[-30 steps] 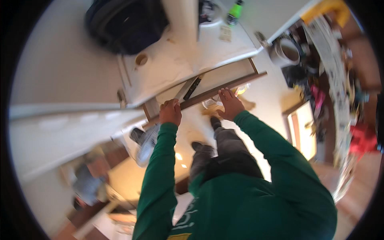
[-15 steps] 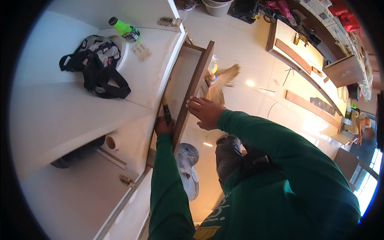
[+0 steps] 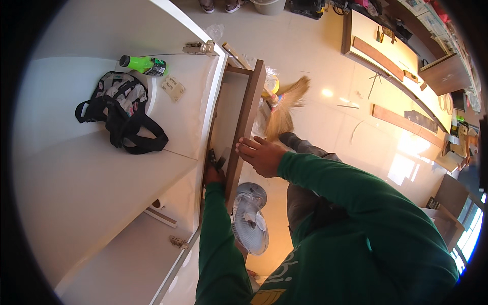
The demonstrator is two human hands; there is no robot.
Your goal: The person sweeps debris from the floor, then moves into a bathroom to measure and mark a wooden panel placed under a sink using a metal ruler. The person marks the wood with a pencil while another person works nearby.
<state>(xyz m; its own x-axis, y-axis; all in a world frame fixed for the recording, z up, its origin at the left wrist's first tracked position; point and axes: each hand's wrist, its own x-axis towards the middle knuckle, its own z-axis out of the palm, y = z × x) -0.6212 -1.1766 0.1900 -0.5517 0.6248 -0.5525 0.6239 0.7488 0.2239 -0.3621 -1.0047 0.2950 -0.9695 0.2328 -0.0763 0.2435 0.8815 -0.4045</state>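
Note:
A brown-edged drawer [image 3: 245, 114] stands pulled out from the white cabinet [image 3: 127, 168]. Inside it is my left hand [image 3: 214, 175], closed round a slim dark tool [image 3: 220, 162] whose kind I cannot make out. Part of that hand sits in shadow behind the drawer front. My right hand [image 3: 262, 156] lies against the drawer front from outside, its fingers stretched out over the top edge. Nothing shows in its palm.
A black strapped bag [image 3: 127, 114] and a green bottle [image 3: 145, 65] lie on the cabinet shelf. Below the drawer stands a fan [image 3: 250, 223]; a straw broom [image 3: 284, 109] lies beyond it. Boards [image 3: 401, 122] and a low panel [image 3: 376, 51] occupy the right floor.
The view has shifted, and a leg now stretches toward the broom. Inside the drawer, the tool in my left hand has changed its angle. My right hand stays on the drawer front.

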